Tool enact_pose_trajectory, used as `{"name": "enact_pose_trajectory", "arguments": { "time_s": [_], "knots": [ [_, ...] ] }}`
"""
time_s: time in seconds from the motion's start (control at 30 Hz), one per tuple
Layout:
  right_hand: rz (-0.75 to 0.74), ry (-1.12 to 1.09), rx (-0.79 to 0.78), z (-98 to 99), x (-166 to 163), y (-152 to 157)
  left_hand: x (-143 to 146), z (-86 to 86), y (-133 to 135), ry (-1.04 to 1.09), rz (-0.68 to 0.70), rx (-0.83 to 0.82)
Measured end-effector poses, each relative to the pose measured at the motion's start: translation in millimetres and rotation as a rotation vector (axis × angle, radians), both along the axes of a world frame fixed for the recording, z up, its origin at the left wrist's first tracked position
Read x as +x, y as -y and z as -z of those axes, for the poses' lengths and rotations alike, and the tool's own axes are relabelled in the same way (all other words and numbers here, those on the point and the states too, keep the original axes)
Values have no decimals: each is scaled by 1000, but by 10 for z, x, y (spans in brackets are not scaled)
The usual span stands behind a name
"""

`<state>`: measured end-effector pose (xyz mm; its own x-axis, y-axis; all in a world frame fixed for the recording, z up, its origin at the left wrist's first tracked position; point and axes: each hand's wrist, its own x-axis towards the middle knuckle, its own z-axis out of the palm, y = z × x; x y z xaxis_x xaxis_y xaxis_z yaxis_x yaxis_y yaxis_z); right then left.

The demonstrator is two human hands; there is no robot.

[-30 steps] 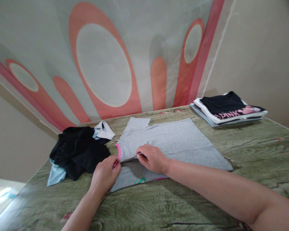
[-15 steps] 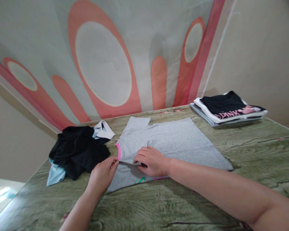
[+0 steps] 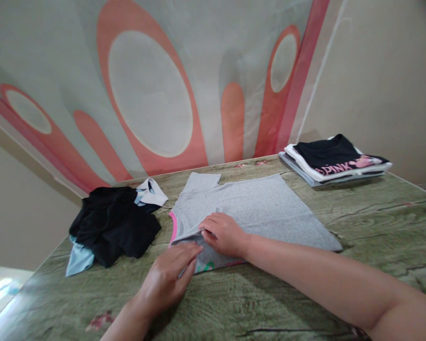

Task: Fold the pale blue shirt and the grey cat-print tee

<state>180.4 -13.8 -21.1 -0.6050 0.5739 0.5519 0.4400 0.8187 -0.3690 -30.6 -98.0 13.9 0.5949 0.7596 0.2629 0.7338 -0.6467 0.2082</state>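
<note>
A grey T-shirt (image 3: 259, 203) with a pink neckband lies on the table, its neck to the left. Its near side is folded over lengthwise, and part of a green print shows on that strip. My right hand (image 3: 223, 232) is closed on the raised edge of the fold, about midway along the strip. Lower left, my left hand (image 3: 172, 270) rests on the near sleeve end with fingers stretched out and lying flat. The left fingertips come close to my right thumb. Most of the near sleeve is hidden under the left hand.
A loose heap of black clothing (image 3: 117, 227) lies left, with a light blue piece (image 3: 78, 259) under it and a white collar (image 3: 155, 193) behind. Folded clothes (image 3: 337, 161) are stacked at the back right. A patterned wall backs the wood-grain table (image 3: 386, 246).
My left hand has left the neckline edge and moved right and nearer, from a pinch to lying flat on the sleeve end. The right hand stays at the fold.
</note>
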Motion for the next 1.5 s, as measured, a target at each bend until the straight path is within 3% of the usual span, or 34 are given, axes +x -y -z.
{"name": "enact_pose_trajectory", "arguments": {
  "time_s": [0.1,0.2,0.57,0.87,1.2,1.5],
  "knots": [
    [-5,-52,-3,-24,12,1,109,103,17,-125,42,-72],
    [-13,-55,8,-31,21,9,100,154,-20,-208,-14,-125],
    [-57,55,41,-19,21,22,-107,147,-77,-304,-77,-184],
    [-69,145,85,-39,36,22,-480,-48,-120,-320,-24,-384],
    [-99,128,97,-35,43,18,-733,-325,-125,-203,-100,-565],
    [-180,87,129,-59,56,19,-817,-342,-161,-101,-120,-583]
  ]
}}
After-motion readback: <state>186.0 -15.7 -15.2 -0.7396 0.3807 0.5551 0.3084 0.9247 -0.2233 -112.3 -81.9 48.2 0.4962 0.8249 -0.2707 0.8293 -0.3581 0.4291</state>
